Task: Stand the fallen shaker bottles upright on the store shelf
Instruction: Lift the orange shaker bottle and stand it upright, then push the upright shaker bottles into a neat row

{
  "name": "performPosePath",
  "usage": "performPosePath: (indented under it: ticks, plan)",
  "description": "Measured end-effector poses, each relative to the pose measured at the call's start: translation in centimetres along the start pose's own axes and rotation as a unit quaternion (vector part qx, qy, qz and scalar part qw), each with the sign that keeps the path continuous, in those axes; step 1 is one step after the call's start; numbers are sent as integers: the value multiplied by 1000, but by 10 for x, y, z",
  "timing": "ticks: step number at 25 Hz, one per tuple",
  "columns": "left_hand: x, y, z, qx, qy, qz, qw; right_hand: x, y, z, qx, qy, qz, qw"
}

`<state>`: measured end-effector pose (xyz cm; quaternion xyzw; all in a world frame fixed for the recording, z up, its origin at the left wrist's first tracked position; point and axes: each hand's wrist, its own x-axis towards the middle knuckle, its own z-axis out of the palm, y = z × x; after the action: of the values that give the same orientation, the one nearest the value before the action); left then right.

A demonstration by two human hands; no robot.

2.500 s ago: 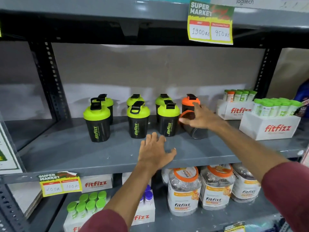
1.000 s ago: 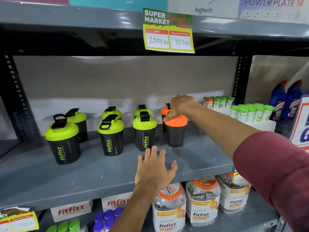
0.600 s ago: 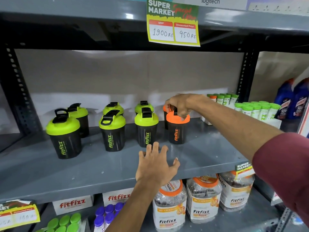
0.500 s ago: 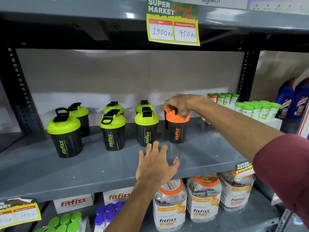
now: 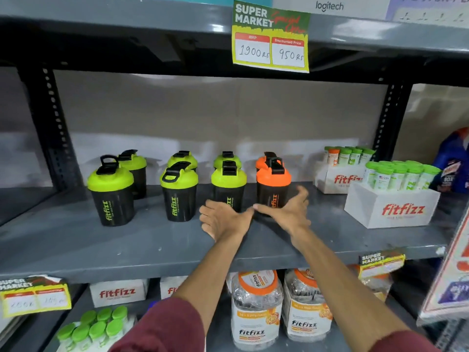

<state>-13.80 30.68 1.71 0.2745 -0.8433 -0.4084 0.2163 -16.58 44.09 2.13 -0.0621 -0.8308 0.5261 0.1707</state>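
Several black shaker bottles stand upright in two rows on the grey shelf [image 5: 101, 247]. Most have lime-green lids, such as the front-left one [image 5: 111, 191]. An orange-lidded shaker [image 5: 272, 185] stands at the right end of the front row, a second orange lid [image 5: 261, 161] just behind it. My right hand [image 5: 288, 212] is open and cupped around the lower front and right side of the orange shaker. My left hand [image 5: 224, 219] is open, palm down, in front of the neighbouring green-lidded shaker [image 5: 228, 188], fingertips near my right hand's.
White fitfizz boxes of green-capped tubes [image 5: 392, 199] sit on the shelf's right. A blue bottle [image 5: 454, 158] stands beyond them. Price tags hang on the shelf above [image 5: 270, 36] and on the shelf edge [image 5: 380, 262]. Orange-lidded jars [image 5: 256, 308] fill the lower shelf.
My right hand has left the orange shaker's lid and dropped to its lower side, open. My left hand slid forward from the shelf edge toward the front-row shakers. The orange shaker stands upright.
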Motion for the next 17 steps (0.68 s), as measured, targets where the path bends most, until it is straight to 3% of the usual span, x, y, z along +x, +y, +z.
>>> performPosePath:
  ticks: [3, 9, 17]
  plan:
    - [10, 7, 12, 26, 43, -33, 998, 9, 3, 12, -88, 27, 26, 995]
    - [20, 8, 27, 62, 104, -21, 992, 16, 5, 24, -153, 37, 21, 987]
    - [12, 8, 19, 59, 90, 2, 994, 8, 3, 18, -171, 29, 8, 985]
